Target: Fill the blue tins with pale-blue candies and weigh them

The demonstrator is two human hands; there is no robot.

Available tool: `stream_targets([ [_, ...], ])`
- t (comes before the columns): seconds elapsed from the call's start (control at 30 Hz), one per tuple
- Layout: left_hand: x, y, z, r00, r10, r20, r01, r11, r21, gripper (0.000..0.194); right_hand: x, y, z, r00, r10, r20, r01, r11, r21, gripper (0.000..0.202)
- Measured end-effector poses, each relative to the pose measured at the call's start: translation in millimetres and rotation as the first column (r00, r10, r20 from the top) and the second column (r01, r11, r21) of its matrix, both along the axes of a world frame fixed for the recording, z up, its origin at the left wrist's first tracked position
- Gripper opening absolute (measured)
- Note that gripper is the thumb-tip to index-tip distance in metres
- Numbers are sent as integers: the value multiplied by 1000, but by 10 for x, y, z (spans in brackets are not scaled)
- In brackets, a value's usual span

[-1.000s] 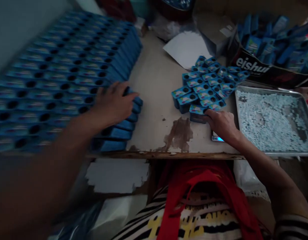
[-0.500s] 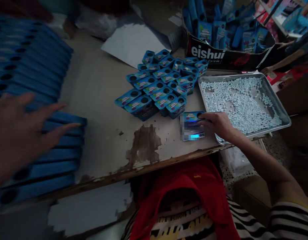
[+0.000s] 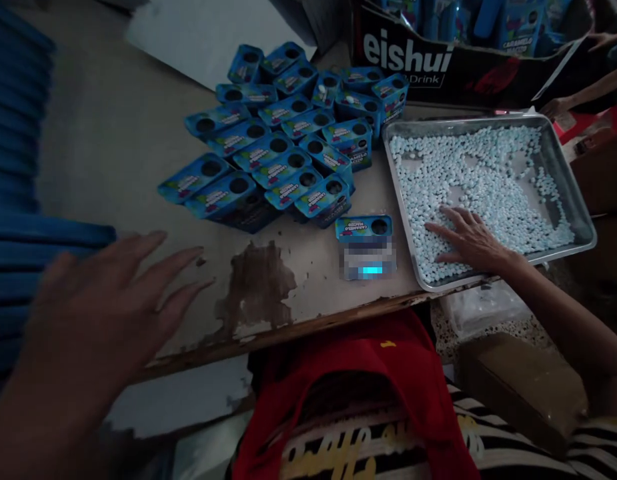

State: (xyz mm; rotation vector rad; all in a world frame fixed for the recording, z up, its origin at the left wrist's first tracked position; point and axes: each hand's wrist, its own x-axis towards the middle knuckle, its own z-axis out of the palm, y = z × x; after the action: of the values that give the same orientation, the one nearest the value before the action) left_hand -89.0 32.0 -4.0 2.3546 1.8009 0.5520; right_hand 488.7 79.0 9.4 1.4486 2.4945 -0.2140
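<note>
My right hand (image 3: 463,239) rests with spread fingers on the small pale-blue candies (image 3: 493,193) in a metal tray (image 3: 585,227). Over the table at the left, my left hand (image 3: 113,313) hangs with its fingers apart and nothing in them. It is close to a row of flat blue boxes (image 3: 63,230). Between the hands, a blue candy box (image 3: 363,227) with a round dark hole in its top sits on a small scale (image 3: 371,270) with a lit display. Behind it stand many similar blue boxes (image 3: 275,150) in a cluster, holes facing up.
A black carton (image 3: 468,87) holding more blue packages stands at the back right. White cardboard (image 3: 213,33) lies at the back. The worn table edge (image 3: 308,327) runs in front of me. Another person's hand (image 3: 558,107) shows at the far right.
My right hand has left the box on the scale and moved right into the tray of candies. My left hand has moved right, away from the row of blue boxes. The view has shifted.
</note>
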Motion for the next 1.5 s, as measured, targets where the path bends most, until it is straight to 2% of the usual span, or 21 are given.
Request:
stream_targets([
  [0.1, 117, -98, 75, 994, 28, -108, -31, 999, -30, 39, -90, 250, -39, 1000, 8, -6, -8, 1000, -8, 40],
  [0.17, 160, -133, 91, 987, 49, -155, -51, 999, -14, 37, -88, 397, -4, 996, -58, -63, 55, 998, -41, 31],
  [0.23, 230, -155, 98, 983, 52, -174, -48, 999, 25, 34, -39, 486, 76, 948, -197, -248, 185, 980, -73, 24],
  [0.27, 287, -163, 104, 984, 39, -176, -33, 999, 40, 33, -4, 508, 127, 880, -289, -378, 269, 957, -105, 20],
  [0.3, 359, -170, 112, 984, 20, -177, -11, 999, 49, 32, 31, 518, 180, 765, -388, -513, 358, 920, -161, 16],
  [0.37, 538, -182, 133, 986, -24, -165, 35, 997, 66, 32, 84, 512, 278, 431, -581, -690, 479, 795, -371, 15],
  [0.43, 729, -184, 149, 989, -68, -134, 78, 994, 74, 31, 100, 483, 343, 113, -745, -658, 454, 628, -632, 22],
  [0.47, 814, -180, 151, 989, -89, -115, 98, 992, 74, 30, 92, 463, 360, 15, -801, -598, 420, 548, -724, 26],
  [0.5, 887, -171, 149, 989, -109, -98, 117, 990, 75, 29, 76, 439, 368, -33, -839, -543, 393, 489, -779, 29],
  [0.53, 945, -158, 142, 988, -127, -86, 133, 988, 72, 28, 54, 413, 369, -45, -860, -509, 378, 457, -805, 31],
  [0.6, 1020, -121, 111, 986, -156, -65, 160, 985, 66, 27, -3, 361, 361, -30, -868, -495, 360, 453, -816, 38],
  [0.7, 1079, -53, 31, 982, -187, 6, 186, 980, 74, 28, -96, 311, 344, -3, -868, -497, 288, 476, -831, 41],
  [0.83, 1242, 23, -86, 974, -121, 189, 113, 992, 54, 34, -254, 304, 358, 7, -818, -576, 328, 546, -771, 41],
  [0.9, 1376, 57, -117, 954, -109, 280, 105, 994, 32, 38, -383, 304, 420, 35, -799, -601, 309, 580, -754, 34],
  [1.0, 1556, 106, -123, 916, -165, 366, 169, 985, 21, 40, -676, 295, 602, 69, -803, -592, 183, 593, -784, 24],
  [1.1, 1603, 134, -112, 911, -159, 381, 176, 984, -9, 42, -1008, 301, 815, 66, -829, -556, 58, 559, -827, 24],
  [1.23, 1461, 97, -138, 921, -108, 375, 130, 991, -33, 43, -1269, 351, 972, 88, -853, -514, -16, 514, -857, 21],
  [1.3, 1374, 54, -172, 919, -74, 388, 95, 995, -35, 43, -1300, 374, 982, 76, -873, -483, -22, 482, -876, 18],
  [1.4, 1299, -5, -224, 907, -40, 419, 62, 997, -39, 42, -1294, 377, 951, 42, -906, -422, -33, 421, -906, 23],
  [1.5, 1292, -29, -250, 900, -55, 432, 78, 996, -36, 41, -1283, 352, 909, 32, -901, -433, -38, 432, -901, 18],
])
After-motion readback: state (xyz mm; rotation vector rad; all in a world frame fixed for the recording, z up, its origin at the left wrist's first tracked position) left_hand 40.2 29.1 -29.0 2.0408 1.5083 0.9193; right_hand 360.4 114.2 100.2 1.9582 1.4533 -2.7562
